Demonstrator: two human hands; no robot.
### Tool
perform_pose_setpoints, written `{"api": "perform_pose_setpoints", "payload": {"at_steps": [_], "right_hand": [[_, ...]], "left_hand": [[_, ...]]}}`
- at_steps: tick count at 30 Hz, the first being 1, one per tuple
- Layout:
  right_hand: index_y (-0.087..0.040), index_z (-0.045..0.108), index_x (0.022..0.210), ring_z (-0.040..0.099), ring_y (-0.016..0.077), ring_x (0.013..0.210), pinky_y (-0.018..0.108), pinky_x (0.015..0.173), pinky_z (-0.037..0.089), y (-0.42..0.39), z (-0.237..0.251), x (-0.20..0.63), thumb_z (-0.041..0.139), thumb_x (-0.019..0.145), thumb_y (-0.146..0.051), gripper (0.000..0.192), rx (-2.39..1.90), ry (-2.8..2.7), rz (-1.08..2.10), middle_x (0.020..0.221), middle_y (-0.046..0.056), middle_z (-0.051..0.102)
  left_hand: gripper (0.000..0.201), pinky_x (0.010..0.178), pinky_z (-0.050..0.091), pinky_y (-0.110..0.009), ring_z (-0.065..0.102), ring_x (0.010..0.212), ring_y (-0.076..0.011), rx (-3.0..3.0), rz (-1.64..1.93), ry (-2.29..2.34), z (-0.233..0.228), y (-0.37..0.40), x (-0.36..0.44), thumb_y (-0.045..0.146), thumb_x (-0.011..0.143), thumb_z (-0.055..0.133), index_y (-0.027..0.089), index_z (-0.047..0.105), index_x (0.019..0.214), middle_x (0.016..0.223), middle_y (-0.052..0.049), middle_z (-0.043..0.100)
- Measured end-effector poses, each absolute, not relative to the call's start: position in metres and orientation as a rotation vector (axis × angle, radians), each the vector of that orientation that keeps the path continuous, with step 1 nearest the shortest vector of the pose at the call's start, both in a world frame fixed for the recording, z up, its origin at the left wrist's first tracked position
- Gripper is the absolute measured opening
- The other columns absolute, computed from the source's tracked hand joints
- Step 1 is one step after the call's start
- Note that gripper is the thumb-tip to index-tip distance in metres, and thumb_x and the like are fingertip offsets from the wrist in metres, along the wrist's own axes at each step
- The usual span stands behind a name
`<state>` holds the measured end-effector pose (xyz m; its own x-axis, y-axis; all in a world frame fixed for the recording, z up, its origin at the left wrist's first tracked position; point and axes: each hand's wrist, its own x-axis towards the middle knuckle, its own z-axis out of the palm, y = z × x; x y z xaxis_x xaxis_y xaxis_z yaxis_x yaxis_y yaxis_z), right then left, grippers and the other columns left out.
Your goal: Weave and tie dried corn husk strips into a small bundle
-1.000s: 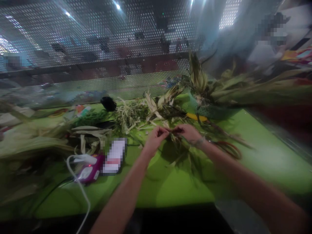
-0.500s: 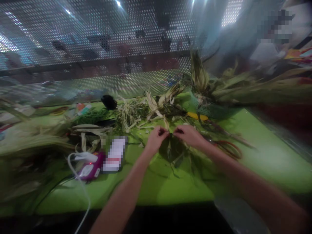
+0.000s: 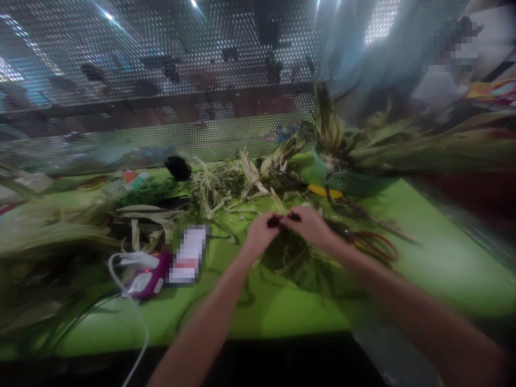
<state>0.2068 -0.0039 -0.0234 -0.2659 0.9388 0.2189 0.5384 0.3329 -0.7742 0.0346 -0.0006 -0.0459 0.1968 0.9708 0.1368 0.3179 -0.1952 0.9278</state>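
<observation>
My left hand (image 3: 262, 232) and my right hand (image 3: 310, 224) meet over the middle of the green table (image 3: 282, 312). Both pinch the top of a bundle of dark green leaves (image 3: 296, 260) that hangs down and spreads below them. The fingertips touch at a dark knot-like spot between the hands; blur hides what it is.
Dried husks and leaves (image 3: 226, 185) lie along the back, a bigger heap (image 3: 52, 231) at left. A purple device with a white cable (image 3: 145, 279), a yellow-handled tool (image 3: 324, 192), red-handled scissors (image 3: 374, 244), a black object (image 3: 177, 167), a perforated metal screen (image 3: 161, 80) behind. A person (image 3: 443, 80) stands far right.
My hands have come closer together until the fingertips touch. The leaf bundle has shifted slightly lower and towards me.
</observation>
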Motion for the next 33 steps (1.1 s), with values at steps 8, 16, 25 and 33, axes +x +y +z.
{"api": "perform_pose_setpoints", "payload": {"at_steps": [8,16,25,33], "right_hand": [[-0.023,0.074,0.100,0.063,0.0183,0.085,0.029,0.075,0.044,0.004,-0.018,0.218,0.063,0.079,-0.012,0.026,-1.096,-2.024,0.655,0.092,0.004,0.072],[-0.018,0.068,0.080,0.059,0.0177,0.078,0.028,0.069,0.039,0.000,-0.017,0.215,0.065,0.081,-0.013,0.006,-1.263,-2.103,0.477,0.081,0.004,0.067],[-0.018,0.068,0.080,0.058,0.0149,0.073,0.025,0.065,0.039,-0.001,-0.016,0.214,0.066,0.081,-0.019,0.003,-1.109,-2.137,0.635,0.078,0.002,0.065],[-0.017,0.071,0.095,0.066,0.0168,0.080,0.027,0.072,0.047,0.002,-0.030,0.211,0.063,0.077,-0.012,0.020,-1.163,-1.979,0.792,0.091,0.004,0.074]], "left_hand": [[0.012,0.073,0.044,-0.026,0.058,0.074,-0.0146,1.568,1.046,1.135,-0.046,0.000,0.029,0.024,0.072,0.067,0.016,0.066,0.080,0.077,-0.001,0.066],[0.014,0.072,0.043,-0.026,0.056,0.074,-0.0142,1.517,1.064,1.127,-0.047,-0.001,0.030,0.025,0.073,0.068,0.016,0.062,0.083,0.077,0.000,0.062],[0.015,0.071,0.043,-0.025,0.056,0.071,-0.0126,1.405,1.091,1.158,-0.050,0.000,0.027,0.022,0.067,0.069,0.015,0.061,0.078,0.073,0.001,0.061],[0.012,0.072,0.045,-0.026,0.060,0.074,-0.0135,1.590,1.094,1.229,-0.041,-0.003,0.029,0.012,0.066,0.064,0.015,0.064,0.077,0.076,0.000,0.065]]}}
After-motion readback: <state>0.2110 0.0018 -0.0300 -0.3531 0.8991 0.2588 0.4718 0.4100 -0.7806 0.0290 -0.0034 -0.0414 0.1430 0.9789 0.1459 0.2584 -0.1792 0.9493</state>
